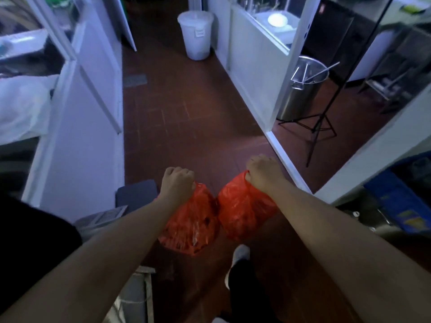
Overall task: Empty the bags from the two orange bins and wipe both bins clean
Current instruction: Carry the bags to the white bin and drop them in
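Orange-red plastic, two bags, one per hand. Left hand (177, 181) is fisted around the gathered neck of the left bag (190, 221); right hand (262, 172) likewise around the neck of the right bag (245, 210). Fingers curled tight on both, nothing loose showing. Both bags hang clear of the red tiled floor (186, 113), touching each other in the middle, above a white shoe (240, 251).

The orange bins are not in view, so can't say where they stand or what state they're in. My read: bags are out, disposal pending, wiping not started.

Risks from here:
- Thin film, full load. Left bag looks stretched and lumpy at the bottom; a sharp bit inside could split it and dump onto the floor.
- Bags swing together while walking; could snag or knock against the white partition (245, 66) in this narrow corridor.
- Black tripod legs (310, 129) poke out by the doorway on the right: trip hazard with both hands occupied.
- White lidded bucket (196, 33) is at the far end, well apart; can't tell if that's the dump point.
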The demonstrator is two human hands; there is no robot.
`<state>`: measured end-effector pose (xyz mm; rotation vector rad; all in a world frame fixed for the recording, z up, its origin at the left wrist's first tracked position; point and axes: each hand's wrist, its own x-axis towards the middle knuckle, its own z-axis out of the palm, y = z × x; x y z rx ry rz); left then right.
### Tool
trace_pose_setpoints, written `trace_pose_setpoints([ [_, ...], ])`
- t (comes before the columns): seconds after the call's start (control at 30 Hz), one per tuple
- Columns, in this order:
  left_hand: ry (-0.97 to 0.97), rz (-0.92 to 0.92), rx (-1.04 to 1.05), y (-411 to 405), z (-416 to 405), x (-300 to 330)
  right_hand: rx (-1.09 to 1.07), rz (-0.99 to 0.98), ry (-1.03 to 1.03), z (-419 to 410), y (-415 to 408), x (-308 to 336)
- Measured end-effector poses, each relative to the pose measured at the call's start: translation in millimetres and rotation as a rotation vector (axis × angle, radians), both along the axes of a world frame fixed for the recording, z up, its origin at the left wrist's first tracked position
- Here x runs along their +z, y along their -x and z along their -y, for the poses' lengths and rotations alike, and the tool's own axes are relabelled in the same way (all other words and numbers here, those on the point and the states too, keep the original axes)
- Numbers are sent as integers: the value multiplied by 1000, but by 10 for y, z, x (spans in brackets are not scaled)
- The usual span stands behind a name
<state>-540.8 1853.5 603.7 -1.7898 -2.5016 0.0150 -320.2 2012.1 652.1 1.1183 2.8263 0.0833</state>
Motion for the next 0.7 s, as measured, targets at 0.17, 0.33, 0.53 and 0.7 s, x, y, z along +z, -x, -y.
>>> trace_pose_setpoints([
  [0.17, 51, -6, 77, 653, -988, 50, 21, 8, 47, -1152, 675, -125],
  [0.33, 59, -33, 140, 1430, -1886, 142, 152, 91, 82, -2286, 1468, -169],
  [0.53, 46, 5, 193, 2465, -2982, 150, 198, 136, 68, -3447, 2605, -235],
  [0.7, 72, -21, 189, 3520, -4017, 1, 169, 144, 47, -4439, 3643, -372],
])
